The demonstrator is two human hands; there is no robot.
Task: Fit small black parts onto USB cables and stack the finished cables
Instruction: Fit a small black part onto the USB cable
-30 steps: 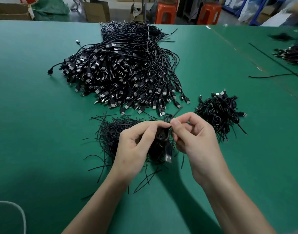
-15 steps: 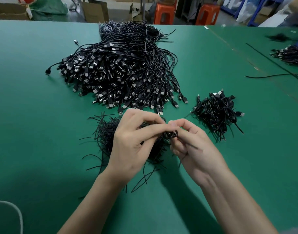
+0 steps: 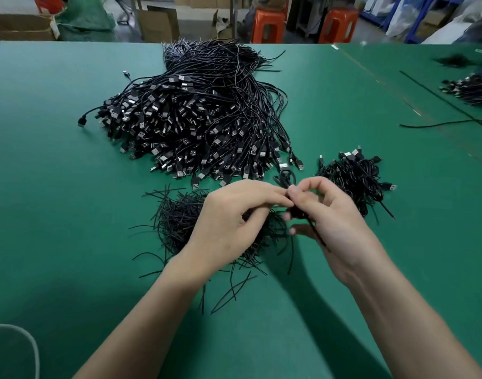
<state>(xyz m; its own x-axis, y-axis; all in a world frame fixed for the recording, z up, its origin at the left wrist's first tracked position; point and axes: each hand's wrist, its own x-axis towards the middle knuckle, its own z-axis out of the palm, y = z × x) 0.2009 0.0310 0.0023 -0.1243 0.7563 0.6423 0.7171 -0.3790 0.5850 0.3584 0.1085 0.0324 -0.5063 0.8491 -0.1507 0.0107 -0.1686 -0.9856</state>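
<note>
Pinching a coiled USB cable (image 3: 285, 178) just in front of the big heap of USB cables (image 3: 201, 127), off its right front corner, above the green table (image 3: 56, 214). Gripping the coil with the left hand (image 3: 234, 222), thumb and forefinger closed on it and the other fingers curled. Holding it too with the right hand (image 3: 332, 214), fingertips bent in around the bundle, a thin black strand (image 3: 317, 236) trailing down across the palm. Loop and plug end poking up above the knuckles, toward the heap.

Directly in front of the heap, partly under the left hand: a loose pile of short black ties (image 3: 177, 222). Right of the heap's front edge, just beside the right hand: a small stack of bundled cables (image 3: 354, 176), plugs sticking out. Far right of the heap: a second cable pile (image 3: 469, 88) and a single loose cable (image 3: 439, 123). Behind the heap, past the table edge: cardboard boxes (image 3: 159, 23), contents impossible to tell, and two orange stools (image 3: 267, 26).
</note>
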